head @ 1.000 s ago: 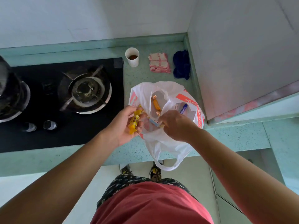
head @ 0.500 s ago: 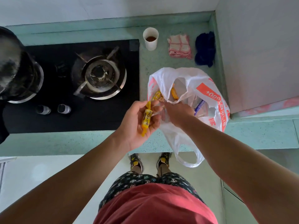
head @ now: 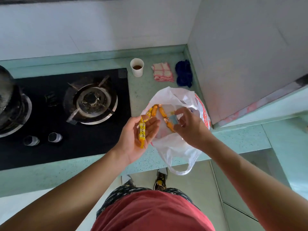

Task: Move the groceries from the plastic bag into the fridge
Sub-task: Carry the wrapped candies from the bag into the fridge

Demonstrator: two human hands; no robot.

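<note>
A white plastic bag (head: 176,147) with red print sits open at the turquoise counter's front edge, one handle hanging over it. Inside lie several orange wrapped candies (head: 162,112) in a string. My left hand (head: 138,139) is palm-up just left of the bag's mouth, with a yellow wrapped candy (head: 142,132) lying in it under the thumb. My right hand (head: 190,129) hovers over the bag's mouth, thumb and fingers pinching a small light-blue packet (head: 174,120). No fridge door is recognisable in view.
A black gas hob (head: 50,147) with a burner (head: 91,104) fills the counter's left, and a dark pot (head: 6,100) stands at its far left. Behind the bag are a paper cup (head: 137,67) of brown liquid, a pink checked cloth (head: 162,74) and a blue cloth (head: 184,73). A white panel (head: 250,55) rises on the right.
My right hand has risen out of the bag with the light-blue packet in its fingers. My left hand has flattened, still holding the yellow candy. The orange candies show more.
</note>
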